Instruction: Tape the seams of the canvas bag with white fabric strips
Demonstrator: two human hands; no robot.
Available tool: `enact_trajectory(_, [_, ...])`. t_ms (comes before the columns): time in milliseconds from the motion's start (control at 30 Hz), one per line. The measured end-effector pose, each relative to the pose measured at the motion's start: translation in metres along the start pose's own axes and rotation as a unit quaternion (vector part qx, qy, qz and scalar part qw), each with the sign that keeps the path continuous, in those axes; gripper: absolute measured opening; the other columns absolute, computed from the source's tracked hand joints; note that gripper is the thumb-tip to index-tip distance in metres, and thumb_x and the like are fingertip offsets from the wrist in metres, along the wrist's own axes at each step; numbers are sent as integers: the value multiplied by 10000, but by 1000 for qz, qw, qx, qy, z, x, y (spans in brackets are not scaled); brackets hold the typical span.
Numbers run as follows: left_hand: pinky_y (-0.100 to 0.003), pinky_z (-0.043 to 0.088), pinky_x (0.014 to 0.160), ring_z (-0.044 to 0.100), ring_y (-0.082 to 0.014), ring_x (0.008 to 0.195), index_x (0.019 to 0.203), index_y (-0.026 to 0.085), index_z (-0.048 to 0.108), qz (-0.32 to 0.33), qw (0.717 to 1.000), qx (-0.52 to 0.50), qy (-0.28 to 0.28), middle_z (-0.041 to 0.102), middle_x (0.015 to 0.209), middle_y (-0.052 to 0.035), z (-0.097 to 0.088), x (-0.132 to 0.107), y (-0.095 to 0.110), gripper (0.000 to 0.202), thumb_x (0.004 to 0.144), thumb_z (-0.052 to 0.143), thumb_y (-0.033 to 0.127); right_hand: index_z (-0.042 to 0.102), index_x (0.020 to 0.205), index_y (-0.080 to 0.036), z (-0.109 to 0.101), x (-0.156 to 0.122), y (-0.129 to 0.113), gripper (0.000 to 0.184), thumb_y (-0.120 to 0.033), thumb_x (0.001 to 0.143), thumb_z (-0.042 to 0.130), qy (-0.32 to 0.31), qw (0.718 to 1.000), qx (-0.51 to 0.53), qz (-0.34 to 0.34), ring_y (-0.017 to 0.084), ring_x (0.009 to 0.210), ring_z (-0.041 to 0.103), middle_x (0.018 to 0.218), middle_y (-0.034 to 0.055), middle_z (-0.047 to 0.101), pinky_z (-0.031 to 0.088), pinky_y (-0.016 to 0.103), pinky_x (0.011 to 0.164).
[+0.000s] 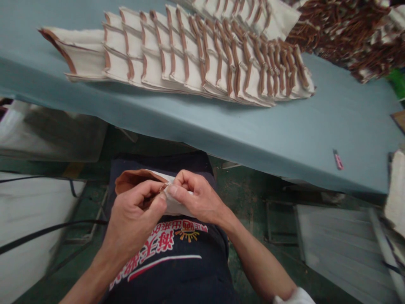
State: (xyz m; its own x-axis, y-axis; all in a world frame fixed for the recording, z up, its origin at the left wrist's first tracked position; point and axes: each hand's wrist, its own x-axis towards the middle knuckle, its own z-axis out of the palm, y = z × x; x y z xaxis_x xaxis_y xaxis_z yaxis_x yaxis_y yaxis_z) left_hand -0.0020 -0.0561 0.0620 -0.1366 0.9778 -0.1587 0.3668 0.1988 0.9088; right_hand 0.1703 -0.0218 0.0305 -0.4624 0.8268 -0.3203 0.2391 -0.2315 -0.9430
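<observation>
Both hands meet over my lap, below the table's near edge. My left hand is closed, its thumb and fingers pinching a small white cloth piece with brown trim. My right hand is closed too and pinches the same piece from the right, thumb pressed against the left thumb. The brown lining of the piece curls open towards the left. Under the hands lies a dark apron with red and white print.
A blue-grey table spans the view ahead. A long overlapping row of white pieces with brown straps lies on it. A heap of brown-strapped pieces sits far right. A small pink object lies near the table's right edge.
</observation>
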Motion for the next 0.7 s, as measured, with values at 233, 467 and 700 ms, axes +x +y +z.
enact_trajectory(233, [-187,513,453,643,-136,459,637,241,722,20,999,18,30,727,552,32,1,1,0,230,752,576,378,516,798,-244,11,-2,4,359,-538,995,576,45,998,-2,-49,136,677,445,724,-53,523,340,299,645])
enact_trajectory(467, [-220,580,517,700,-162,510,710,242,768,38,998,34,25,784,629,21,4,-1,-7,217,795,596,344,498,786,-251,12,-2,5,369,-533,993,614,41,998,21,-49,140,650,434,701,-58,498,330,297,627])
enact_trajectory(700, [-209,537,476,718,-163,509,690,246,750,51,998,34,18,797,637,20,6,2,-7,236,814,563,320,491,791,-255,10,-3,7,352,-520,982,622,49,997,29,-54,143,655,427,713,-54,494,337,303,634])
